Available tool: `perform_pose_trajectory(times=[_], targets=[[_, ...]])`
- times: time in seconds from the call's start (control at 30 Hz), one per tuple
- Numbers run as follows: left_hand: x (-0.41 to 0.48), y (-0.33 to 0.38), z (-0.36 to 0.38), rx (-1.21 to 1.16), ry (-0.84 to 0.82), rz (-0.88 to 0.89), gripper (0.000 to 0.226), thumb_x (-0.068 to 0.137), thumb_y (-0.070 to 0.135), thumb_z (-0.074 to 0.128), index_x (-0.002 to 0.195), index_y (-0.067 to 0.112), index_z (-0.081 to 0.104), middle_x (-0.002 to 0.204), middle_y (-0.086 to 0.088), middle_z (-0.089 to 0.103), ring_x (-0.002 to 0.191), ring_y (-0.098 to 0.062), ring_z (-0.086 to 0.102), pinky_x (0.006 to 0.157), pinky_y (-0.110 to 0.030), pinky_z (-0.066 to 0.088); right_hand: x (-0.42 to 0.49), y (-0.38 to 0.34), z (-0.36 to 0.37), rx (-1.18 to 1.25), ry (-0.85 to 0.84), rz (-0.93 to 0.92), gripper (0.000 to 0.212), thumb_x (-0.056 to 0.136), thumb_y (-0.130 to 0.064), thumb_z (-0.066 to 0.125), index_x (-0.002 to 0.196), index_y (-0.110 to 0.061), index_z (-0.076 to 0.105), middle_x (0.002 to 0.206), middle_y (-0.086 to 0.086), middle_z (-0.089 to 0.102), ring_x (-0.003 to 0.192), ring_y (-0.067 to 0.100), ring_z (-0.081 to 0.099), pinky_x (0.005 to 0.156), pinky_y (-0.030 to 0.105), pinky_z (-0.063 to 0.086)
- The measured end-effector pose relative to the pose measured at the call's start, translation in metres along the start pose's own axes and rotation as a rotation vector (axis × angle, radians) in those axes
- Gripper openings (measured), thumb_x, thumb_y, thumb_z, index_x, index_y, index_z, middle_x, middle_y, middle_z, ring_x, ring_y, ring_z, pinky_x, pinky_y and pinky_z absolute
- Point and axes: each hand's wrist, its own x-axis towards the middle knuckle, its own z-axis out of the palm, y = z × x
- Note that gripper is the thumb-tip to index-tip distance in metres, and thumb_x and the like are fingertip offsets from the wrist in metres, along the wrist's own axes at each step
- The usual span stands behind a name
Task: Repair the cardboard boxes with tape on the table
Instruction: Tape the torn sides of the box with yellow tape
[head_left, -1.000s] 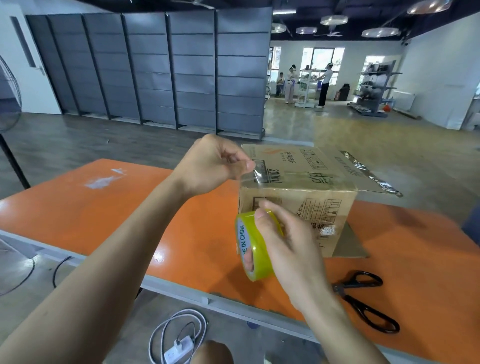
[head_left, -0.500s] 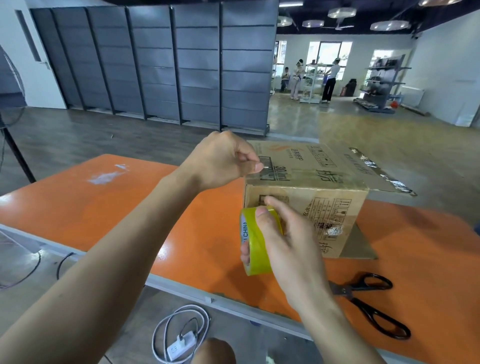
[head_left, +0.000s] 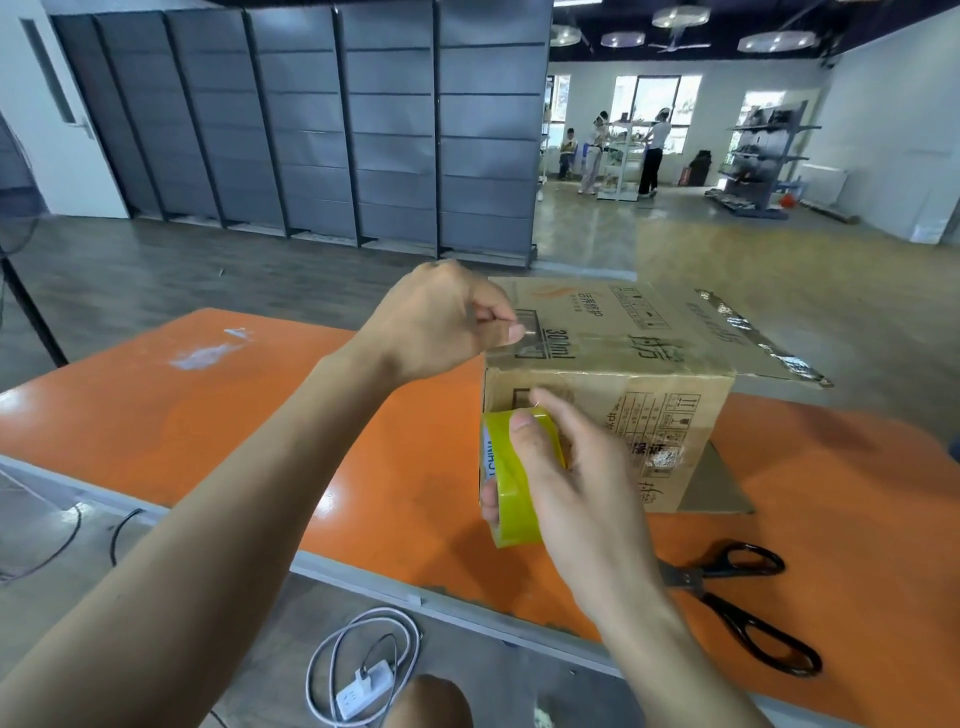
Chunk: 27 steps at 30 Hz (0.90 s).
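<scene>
Cardboard box (head_left: 623, 410): on the table (head_left: 234, 426).
Tape roll (head_left: 511, 499): before the box's left corner, in the right hand (head_left: 576, 493).
Tape end (head_left: 524, 344): at the box's top left edge, in the left hand (head_left: 441, 322).
Scissors (head_left: 743, 608): on the table, right of the roll.

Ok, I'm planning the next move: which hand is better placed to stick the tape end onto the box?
Left. The left hand pinches the tape end over the top edge of the box; the right hand grips the roll lower down.

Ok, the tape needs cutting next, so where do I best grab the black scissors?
Probably by the two handle loops, from the right: the black-handled steel scissors lie flat on the orange table, loops splayed rightward, blades pointing left, partly hidden.
</scene>
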Motion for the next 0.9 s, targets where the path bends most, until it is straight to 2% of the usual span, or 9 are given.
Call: perform_pose_trajectory(times=[0.1, 0.23, 0.37, 0.4, 0.5, 0.57, 0.67, 0.8, 0.9], targets=[[-0.003, -0.004, 0.002, 0.012, -0.001, -0.027, 0.014, 0.091, 0.041, 0.074, 0.089, 0.028, 0.081, 0.081, 0.011, 0.068, 0.083, -0.009, 0.055, 0.070, -0.014, 0.040, 0.000, 0.002, -0.001, 0.008, -0.019, 0.017, 0.041, 0.104, -0.027, 0.055, 0.144, -0.024, 0.050, 0.073, 0.019, 0.070, 0.057, 0.027, 0.070, 0.053, 0.034, 0.055], [-0.006, -0.003, 0.004, 0.010, 0.018, -0.037, 0.013, 0.088, 0.045, 0.076, 0.093, 0.034, 0.081, 0.081, 0.012, 0.064, 0.081, -0.007, 0.055, 0.073, -0.028, 0.044, 0.000, 0.004, -0.002, 0.025, -0.032, 0.028, 0.043, 0.103, -0.029, 0.056, 0.146, -0.025, 0.049, 0.078, 0.021, 0.071, 0.059, 0.027, 0.071, 0.054, 0.034, 0.055], [-0.010, -0.003, 0.006, 0.092, 0.071, -0.136, 0.056, 0.086, 0.054, 0.073, 0.138, 0.037, 0.060, 0.090, 0.011, 0.056, 0.096, -0.013, 0.052, 0.082, -0.037, 0.048, -0.002, 0.007, -0.002, 0.001, -0.029, 0.013, 0.045, 0.103, -0.031, 0.055, 0.147, -0.026, 0.047, 0.073, 0.016, 0.071, 0.061, 0.028, 0.072, 0.057, 0.038, 0.057], [-0.011, -0.002, 0.007, 0.109, 0.108, -0.130, 0.052, 0.087, 0.051, 0.074, 0.135, 0.036, 0.061, 0.090, 0.011, 0.054, 0.096, -0.013, 0.051, 0.082, -0.038, 0.049, -0.002, 0.008, -0.002, -0.002, -0.026, 0.011, 0.044, 0.103, -0.031, 0.055, 0.147, -0.026, 0.048, 0.073, 0.016, 0.071, 0.061, 0.028, 0.072, 0.057, 0.039, 0.058], [-0.022, 0.005, 0.014, 0.069, 0.180, 0.046, 0.013, 0.089, 0.036, 0.075, 0.099, 0.028, 0.075, 0.092, 0.012, 0.061, 0.092, -0.014, 0.049, 0.081, -0.042, 0.050, -0.002, 0.009, -0.002, -0.006, -0.020, 0.009, 0.041, 0.104, -0.029, 0.055, 0.144, -0.025, 0.050, 0.071, 0.015, 0.071, 0.061, 0.029, 0.072, 0.058, 0.040, 0.059], [-0.033, 0.009, 0.021, 0.013, 0.181, 0.116, 0.010, 0.091, 0.035, 0.074, 0.091, 0.025, 0.077, 0.093, 0.013, 0.067, 0.091, -0.015, 0.052, 0.080, -0.039, 0.049, -0.002, 0.008, -0.003, 0.001, -0.021, 0.006, 0.039, 0.104, -0.027, 0.055, 0.143, -0.025, 0.051, 0.073, 0.018, 0.071, 0.060, 0.030, 0.071, 0.058, 0.041, 0.058], [-0.045, 0.007, 0.024, 0.001, 0.187, 0.146, 0.016, 0.095, 0.037, 0.069, 0.097, 0.024, 0.078, 0.099, 0.014, 0.072, 0.092, -0.013, 0.061, 0.083, -0.037, 0.051, 0.001, 0.008, -0.003, 0.018, -0.020, 0.012, 0.039, 0.104, -0.026, 0.056, 0.142, -0.024, 0.051, 0.078, 0.021, 0.070, 0.059, 0.030, 0.071, 0.056, 0.039, 0.056], [-0.051, 0.001, 0.025, 0.038, 0.162, 0.189, 0.027, 0.099, 0.039, 0.061, 0.111, 0.022, 0.077, 0.114, 0.011, 0.074, 0.100, -0.009, 0.062, 0.091, -0.032, 0.050, 0.002, 0.008, -0.001, -0.006, -0.019, -0.004, 0.037, 0.104, -0.026, 0.055, 0.141, -0.023, 0.052, 0.073, 0.020, 0.070, 0.059, 0.030, 0.071, 0.058, 0.042, 0.059], [-0.049, -0.003, 0.029, 0.064, 0.126, 0.200, 0.032, 0.102, 0.038, 0.056, 0.121, 0.022, 0.075, 0.125, 0.011, 0.071, 0.109, -0.013, 0.061, 0.094, -0.043, 0.050, 0.001, 0.008, -0.001, -0.010, -0.016, -0.005, 0.036, 0.104, -0.027, 0.054, 0.140, -0.023, 0.052, 0.075, 0.020, 0.070, 0.059, 0.030, 0.071, 0.058, 0.043, 0.059]])
